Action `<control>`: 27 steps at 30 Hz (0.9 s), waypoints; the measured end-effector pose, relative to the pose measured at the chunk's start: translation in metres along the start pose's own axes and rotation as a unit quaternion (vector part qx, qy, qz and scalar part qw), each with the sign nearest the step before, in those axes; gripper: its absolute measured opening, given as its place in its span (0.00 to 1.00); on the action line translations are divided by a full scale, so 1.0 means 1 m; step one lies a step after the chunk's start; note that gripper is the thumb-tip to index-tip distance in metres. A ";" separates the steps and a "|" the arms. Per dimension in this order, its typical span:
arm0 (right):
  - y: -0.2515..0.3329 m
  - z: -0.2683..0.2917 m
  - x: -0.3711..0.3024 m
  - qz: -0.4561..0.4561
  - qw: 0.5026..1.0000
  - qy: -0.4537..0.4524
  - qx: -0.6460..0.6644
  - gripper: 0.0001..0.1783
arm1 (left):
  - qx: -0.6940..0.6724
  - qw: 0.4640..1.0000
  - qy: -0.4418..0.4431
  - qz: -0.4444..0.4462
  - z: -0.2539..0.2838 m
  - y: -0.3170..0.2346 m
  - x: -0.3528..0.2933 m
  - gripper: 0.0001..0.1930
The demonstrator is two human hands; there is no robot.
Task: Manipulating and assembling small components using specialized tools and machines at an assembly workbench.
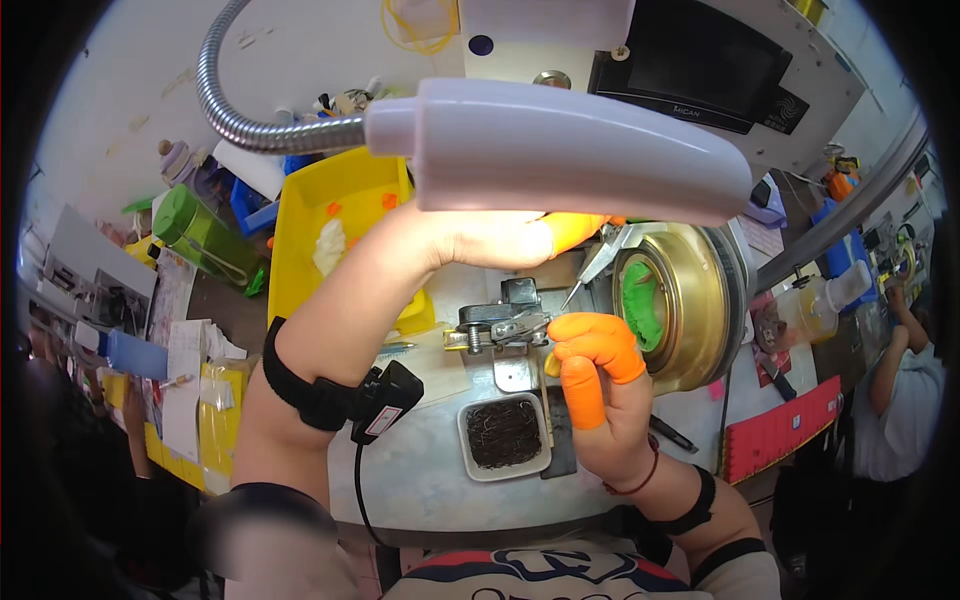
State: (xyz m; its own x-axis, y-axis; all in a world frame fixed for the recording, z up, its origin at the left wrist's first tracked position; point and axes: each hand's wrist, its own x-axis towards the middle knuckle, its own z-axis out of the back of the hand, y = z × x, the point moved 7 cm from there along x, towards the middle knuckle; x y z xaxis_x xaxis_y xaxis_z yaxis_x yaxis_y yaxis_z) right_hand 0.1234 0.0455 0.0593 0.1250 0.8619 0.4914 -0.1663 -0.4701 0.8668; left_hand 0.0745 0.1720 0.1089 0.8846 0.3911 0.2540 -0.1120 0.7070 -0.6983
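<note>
My left hand (505, 240) reaches under the lamp head (580, 150), which hides most of its fingers; an orange finger cover (575, 232) shows beside a silver, sharp-pointed metal tool (597, 265). I cannot tell whether it holds that tool. My right hand (608, 385) has orange covers on its curled fingers. Its fingertips pinch together beside the end of a small metal clamp fixture (505, 328); whatever they hold is too small to make out. Below the fixture stands a white square dish (466, 440) heaped with thin dark wire-like pieces (503, 433).
Right of my hands stands a brass-coloured drum (690, 300) with a green pad (640, 305). A yellow bin (300, 210) and green bottle (195, 235) are on the left. A cable hangs from the black box (388, 400) on my left arm. People sit at both sides.
</note>
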 end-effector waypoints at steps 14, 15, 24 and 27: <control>-0.004 0.000 0.007 0.050 0.998 -0.028 -0.015 0.06 | 0.403 0.913 -0.019 -0.051 -0.016 -0.024 0.000 0.11; -0.005 0.001 0.007 0.047 0.998 -0.030 -0.021 0.06 | 0.402 0.914 -0.018 -0.052 -0.017 -0.022 0.002 0.11; -0.006 0.002 -0.003 0.020 0.999 -0.028 0.028 0.05 | 0.275 0.955 -0.064 -0.088 -0.013 -0.036 -0.009 0.04; -0.003 0.003 -0.012 0.000 0.999 -0.013 0.042 0.04 | 0.289 0.937 -0.143 -0.131 -0.001 -0.056 -0.027 0.06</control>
State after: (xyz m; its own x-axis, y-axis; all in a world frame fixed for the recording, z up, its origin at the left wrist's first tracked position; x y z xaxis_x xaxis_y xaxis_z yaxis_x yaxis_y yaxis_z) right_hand 0.1249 0.0363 0.0514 0.1508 0.8573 0.4922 -0.0845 -0.4849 0.8705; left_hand 0.0570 0.1213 0.1401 0.7679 0.2423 0.5930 -0.2070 0.9699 -0.1283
